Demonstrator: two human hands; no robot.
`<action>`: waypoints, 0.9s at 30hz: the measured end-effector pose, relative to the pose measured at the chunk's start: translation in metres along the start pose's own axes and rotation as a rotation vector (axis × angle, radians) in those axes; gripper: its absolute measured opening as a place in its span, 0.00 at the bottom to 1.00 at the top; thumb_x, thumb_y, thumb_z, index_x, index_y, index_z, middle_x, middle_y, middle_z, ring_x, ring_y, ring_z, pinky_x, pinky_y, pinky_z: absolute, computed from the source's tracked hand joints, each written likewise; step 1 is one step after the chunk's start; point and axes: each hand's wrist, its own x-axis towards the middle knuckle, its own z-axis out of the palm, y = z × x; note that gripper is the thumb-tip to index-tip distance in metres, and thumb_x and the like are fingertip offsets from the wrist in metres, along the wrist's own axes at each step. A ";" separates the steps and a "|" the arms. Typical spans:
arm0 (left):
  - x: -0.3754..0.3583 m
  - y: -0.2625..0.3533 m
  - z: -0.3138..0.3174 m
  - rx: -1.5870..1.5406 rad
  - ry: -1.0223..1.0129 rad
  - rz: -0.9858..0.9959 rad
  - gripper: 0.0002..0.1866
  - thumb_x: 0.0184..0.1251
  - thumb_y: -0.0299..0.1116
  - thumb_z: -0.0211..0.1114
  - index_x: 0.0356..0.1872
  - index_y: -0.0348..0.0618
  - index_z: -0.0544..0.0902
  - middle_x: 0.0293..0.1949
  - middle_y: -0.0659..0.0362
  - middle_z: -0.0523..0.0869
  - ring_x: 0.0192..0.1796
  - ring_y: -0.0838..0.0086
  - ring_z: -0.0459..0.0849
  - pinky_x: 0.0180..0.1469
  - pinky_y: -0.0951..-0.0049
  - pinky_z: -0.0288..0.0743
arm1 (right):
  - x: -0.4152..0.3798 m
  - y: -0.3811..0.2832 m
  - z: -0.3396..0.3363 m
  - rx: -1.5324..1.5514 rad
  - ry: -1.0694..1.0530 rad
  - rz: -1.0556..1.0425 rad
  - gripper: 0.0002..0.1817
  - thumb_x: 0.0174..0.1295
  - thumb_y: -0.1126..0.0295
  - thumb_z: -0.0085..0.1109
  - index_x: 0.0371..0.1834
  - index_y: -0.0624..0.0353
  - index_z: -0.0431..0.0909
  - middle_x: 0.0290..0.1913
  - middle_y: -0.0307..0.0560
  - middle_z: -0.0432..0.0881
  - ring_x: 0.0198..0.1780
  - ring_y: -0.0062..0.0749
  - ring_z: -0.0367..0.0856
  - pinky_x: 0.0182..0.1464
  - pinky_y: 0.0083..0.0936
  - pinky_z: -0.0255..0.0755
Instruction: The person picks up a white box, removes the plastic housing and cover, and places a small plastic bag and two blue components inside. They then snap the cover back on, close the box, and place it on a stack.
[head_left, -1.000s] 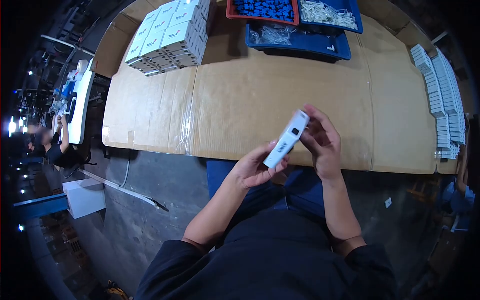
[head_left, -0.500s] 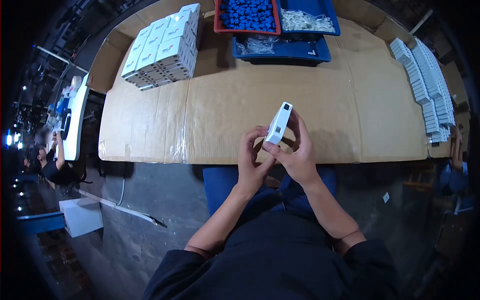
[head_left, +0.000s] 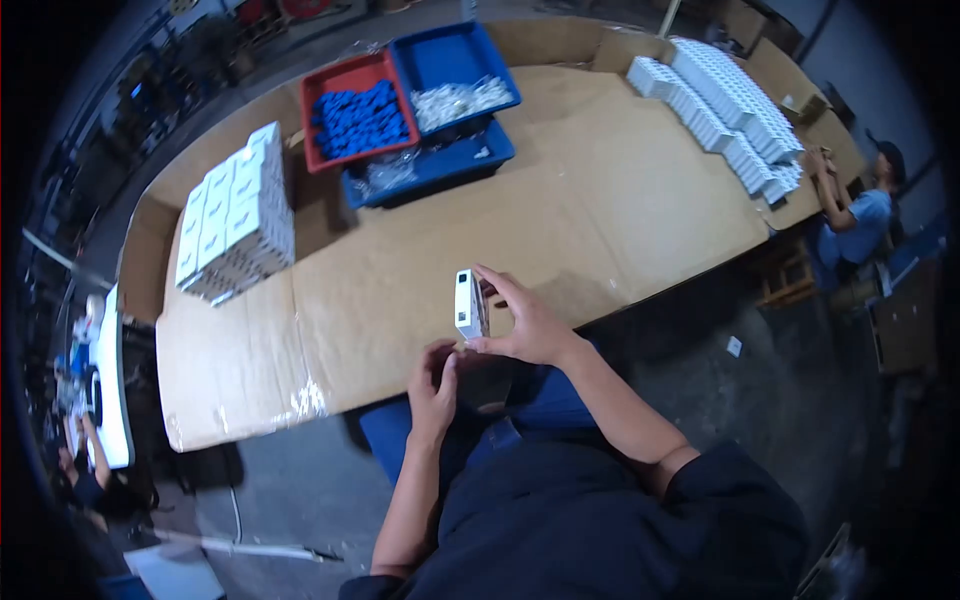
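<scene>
Right hand (head_left: 528, 325) grips small white box (head_left: 467, 303) upright, frame centre, above bench (head_left: 600, 210) near edge. Left hand (head_left: 435, 375) just below box, fingers curled, empty. Stacked white boxes (head_left: 235, 225) upper left; blue trays (head_left: 440, 110) top centre.

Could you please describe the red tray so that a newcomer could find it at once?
On the cardboard-covered table, look to the far side, where three trays cluster. The red tray, heaped with small blue parts, sits left of the blue trays; it is the only red one.
</scene>
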 end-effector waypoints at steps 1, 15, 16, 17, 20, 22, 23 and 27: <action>0.001 0.001 0.001 -0.046 0.002 -0.017 0.13 0.82 0.27 0.62 0.61 0.35 0.79 0.47 0.57 0.88 0.50 0.76 0.86 0.56 0.74 0.80 | -0.002 0.003 -0.007 0.057 0.019 0.079 0.58 0.54 0.61 0.83 0.85 0.57 0.55 0.70 0.55 0.75 0.71 0.43 0.77 0.68 0.44 0.75; 0.028 0.002 0.026 0.122 0.090 0.011 0.10 0.80 0.27 0.63 0.56 0.36 0.82 0.42 0.58 0.88 0.44 0.78 0.83 0.50 0.77 0.77 | 0.028 0.179 -0.177 0.178 0.926 0.199 0.56 0.55 0.75 0.81 0.83 0.62 0.52 0.69 0.53 0.72 0.70 0.42 0.73 0.63 0.38 0.80; 0.030 0.002 0.031 0.159 0.081 0.016 0.10 0.79 0.27 0.63 0.56 0.37 0.82 0.42 0.58 0.88 0.43 0.77 0.83 0.49 0.76 0.76 | 0.024 0.196 -0.200 0.158 1.000 0.226 0.55 0.55 0.73 0.81 0.82 0.64 0.53 0.68 0.53 0.73 0.69 0.41 0.73 0.61 0.36 0.81; 0.032 -0.002 0.032 0.263 0.047 0.005 0.10 0.76 0.28 0.66 0.53 0.39 0.83 0.42 0.57 0.88 0.46 0.70 0.83 0.50 0.70 0.75 | 0.019 0.205 -0.225 0.115 1.043 0.244 0.54 0.55 0.72 0.82 0.81 0.64 0.55 0.68 0.53 0.74 0.69 0.41 0.75 0.60 0.35 0.81; 0.050 0.014 0.049 0.510 -0.028 0.287 0.10 0.72 0.29 0.67 0.51 0.41 0.84 0.42 0.57 0.88 0.51 0.62 0.82 0.53 0.64 0.73 | 0.016 0.221 -0.288 0.112 1.188 0.248 0.53 0.54 0.71 0.83 0.79 0.64 0.56 0.67 0.54 0.74 0.66 0.41 0.78 0.59 0.34 0.81; 0.057 0.016 0.059 0.559 -0.023 0.268 0.11 0.70 0.30 0.67 0.51 0.40 0.83 0.47 0.54 0.87 0.55 0.56 0.80 0.59 0.58 0.72 | 0.013 0.227 -0.333 0.088 1.287 0.244 0.53 0.54 0.72 0.84 0.79 0.65 0.57 0.66 0.56 0.74 0.62 0.41 0.82 0.58 0.34 0.82; 0.062 0.014 0.064 0.597 0.012 0.291 0.11 0.70 0.29 0.67 0.51 0.40 0.83 0.48 0.53 0.86 0.55 0.56 0.80 0.60 0.57 0.72 | 0.011 0.239 -0.358 0.020 1.302 0.225 0.53 0.53 0.72 0.84 0.79 0.65 0.56 0.65 0.56 0.75 0.61 0.41 0.82 0.59 0.34 0.81; 0.068 0.004 0.071 0.696 0.073 0.257 0.13 0.67 0.29 0.67 0.52 0.39 0.83 0.51 0.49 0.84 0.57 0.52 0.79 0.62 0.53 0.70 | 0.016 0.287 -0.471 -0.172 1.360 0.184 0.54 0.52 0.71 0.85 0.79 0.64 0.57 0.61 0.54 0.76 0.60 0.39 0.82 0.58 0.33 0.81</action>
